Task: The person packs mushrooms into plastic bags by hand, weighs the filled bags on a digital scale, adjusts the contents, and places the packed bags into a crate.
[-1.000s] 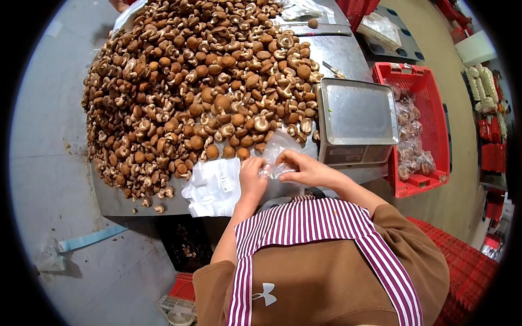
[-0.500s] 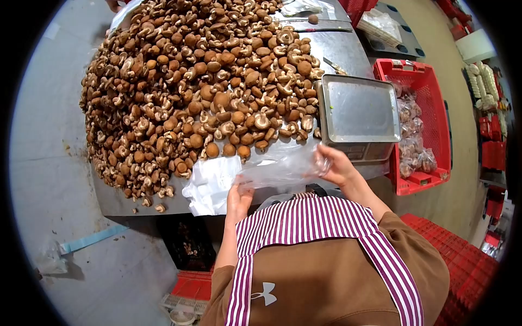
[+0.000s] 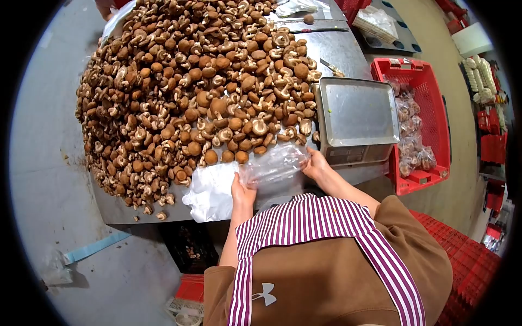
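A clear plastic bag (image 3: 274,164) stretches between my two hands at the table's near edge. My left hand (image 3: 242,190) grips its left end, thumb up. The bag's right end is in the closed fingers of my right hand (image 3: 315,164), just left of the scale (image 3: 359,117). White plastic bags (image 3: 209,191) lie stacked on the table beside my left hand. Just beyond the clear bag spreads a large heap of brown shiitake mushrooms (image 3: 179,103). Nothing but creased film shows in the clear bag.
Right of the scale, a red crate (image 3: 443,136) holds several bagged portions of mushrooms (image 3: 410,136). A knife (image 3: 329,66) lies behind the scale. At the far left, part of another person (image 3: 106,8) shows. A black crate (image 3: 185,247) stands under the table.
My right hand has moved left, closer to my left hand. The clear bag now looks more rounded and spread between them. My view has shifted slightly.
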The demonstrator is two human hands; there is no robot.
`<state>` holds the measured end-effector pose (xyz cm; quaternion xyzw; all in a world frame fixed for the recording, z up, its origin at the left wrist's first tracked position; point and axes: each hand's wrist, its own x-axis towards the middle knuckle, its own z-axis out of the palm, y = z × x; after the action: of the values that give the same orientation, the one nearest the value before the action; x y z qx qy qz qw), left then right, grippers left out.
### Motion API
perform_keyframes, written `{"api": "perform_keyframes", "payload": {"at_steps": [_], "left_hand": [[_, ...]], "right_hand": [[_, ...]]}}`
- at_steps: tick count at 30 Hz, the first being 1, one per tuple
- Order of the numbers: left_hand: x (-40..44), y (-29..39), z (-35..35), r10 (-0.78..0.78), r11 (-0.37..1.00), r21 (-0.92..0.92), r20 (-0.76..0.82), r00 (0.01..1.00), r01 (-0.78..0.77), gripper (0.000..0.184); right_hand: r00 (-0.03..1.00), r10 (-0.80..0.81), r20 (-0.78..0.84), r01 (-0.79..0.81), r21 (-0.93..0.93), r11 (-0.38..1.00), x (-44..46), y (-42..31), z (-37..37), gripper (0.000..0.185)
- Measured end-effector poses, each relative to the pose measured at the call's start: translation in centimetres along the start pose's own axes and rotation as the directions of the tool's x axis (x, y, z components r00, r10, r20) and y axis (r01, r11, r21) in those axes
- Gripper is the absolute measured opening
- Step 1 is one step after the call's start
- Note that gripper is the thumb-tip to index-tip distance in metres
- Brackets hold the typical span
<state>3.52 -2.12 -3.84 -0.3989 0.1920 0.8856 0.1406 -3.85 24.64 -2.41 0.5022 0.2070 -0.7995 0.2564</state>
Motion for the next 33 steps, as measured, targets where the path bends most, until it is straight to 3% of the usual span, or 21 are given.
{"api": "perform_keyframes", "payload": {"at_steps": [2,4,5,6,8,9,10,12,14,16,18,20,22,23,24,26,28,30,32,33], "left_hand": [[0.5,1.9,5.6,0.114,0.993,0.015,-0.200,0.973,-0.114,0.051],[3.8,3.8,5.1,0.141,0.989,0.076,-0.191,0.971,-0.128,0.055],[5.3,4.8,5.3,0.160,0.981,0.138,-0.181,0.970,-0.136,0.059],[6.1,5.7,6.8,0.163,0.980,0.143,-0.177,0.971,-0.139,0.059],[7.2,7.3,10.5,0.317,0.941,0.146,-0.074,0.945,-0.304,0.057],[8.7,8.1,10.7,0.310,0.940,0.170,-0.071,0.948,-0.295,0.056],[9.5,9.1,10.9,0.304,0.939,0.192,-0.070,0.950,-0.286,0.055],[10.8,10.3,11.7,0.260,0.950,0.206,-0.101,0.960,-0.235,0.050],[11.0,10.6,11.8,0.257,0.918,0.311,0.011,0.966,-0.247,0.047],[9.5,11.0,12.2,0.190,0.922,0.313,0.155,0.970,-0.230,0.052],[8.4,10.8,13.2,0.186,0.965,0.190,0.001,0.983,-0.183,0.051],[11.8,10.8,9.4,0.167,0.967,0.194,-0.011,0.986,-0.162,0.049],[9.7,10.1,10.8,0.249,0.792,0.566,0.044,0.967,-0.230,0.041],[8.1,10.1,11.8,0.211,0.788,0.562,0.135,0.968,-0.250,0.041],[7.9,10.4,11.6,0.208,0.790,0.563,0.125,0.970,-0.242,0.041],[8.0,11.8,11.5,0.126,0.952,0.271,0.082,0.989,-0.144,0.044],[9.3,11.9,12.5,0.169,0.934,0.315,0.022,0.985,-0.167,0.051],[9.2,11.8,13.8,0.203,0.793,0.582,0.029,0.979,-0.182,0.051],[8.5,12.8,14.6,0.115,0.682,0.724,0.040,0.993,-0.108,0.063],[9.4,13.9,14.0,0.078,0.702,0.707,0.035,0.996,-0.079,0.066]], "right_hand": [[0.981,-0.191,-0.015,0.190,-0.028,0.981,0.7,-1.0,3.2,0.035],[0.980,-0.185,0.080,0.187,-0.027,0.982,2.3,-2.2,5.8,0.045],[0.978,-0.135,0.161,0.156,-0.130,0.979,6.5,-3.3,4.0,0.056],[0.977,-0.136,0.166,0.158,-0.125,0.980,6.4,-3.7,5.4,0.056],[0.954,-0.288,0.086,0.300,-0.224,0.927,5.5,-4.4,8.7,0.066],[0.975,-0.199,0.101,0.217,-0.217,0.952,7.2,-5.5,9.3,0.075],[0.960,-0.233,0.158,0.265,-0.227,0.937,5.0,-5.6,11.5,0.079],[0.911,-0.244,0.331,0.348,-0.303,0.887,5.8,-6.5,13.0,0.078],[0.878,-0.311,0.364,0.437,-0.345,0.831,6.5,-7.5,14.0,0.077],[0.865,-0.338,0.370,0.494,-0.515,0.700,2.9,-8.4,15.9,0.079],[0.916,-0.242,0.322,0.371,-0.445,0.815,4.9,-9.9,15.5,0.061],[0.892,-0.304,0.333,0.449,-0.585,0.676,5.0,-9.3,16.0,0.070],[0.791,-0.434,0.432,0.550,-0.813,0.193,6.0,-9.2,15.5,0.073],[0.851,-0.345,0.395,0.493,-0.827,0.270,4.3,-10.0,16.1,0.071],[0.903,-0.244,0.354,0.421,-0.840,0.342,2.5,-10.6,16.8,0.068],[0.885,-0.235,0.401,0.464,-0.730,0.502,2.5,-11.8,17.0,0.064],[0.888,-0.199,0.414,0.457,-0.839,0.294,2.7,-11.4,18.4,0.061],[0.872,-0.292,0.393,0.443,-0.888,0.124,3.7,-9.1,19.2,0.065],[0.811,-0.340,0.476,0.515,-0.857,0.028,3.6,-7.4,19.2,0.066],[0.897,-0.198,0.395,0.425,-0.894,0.144,4.5,-8.2,19.5,0.066]]}}
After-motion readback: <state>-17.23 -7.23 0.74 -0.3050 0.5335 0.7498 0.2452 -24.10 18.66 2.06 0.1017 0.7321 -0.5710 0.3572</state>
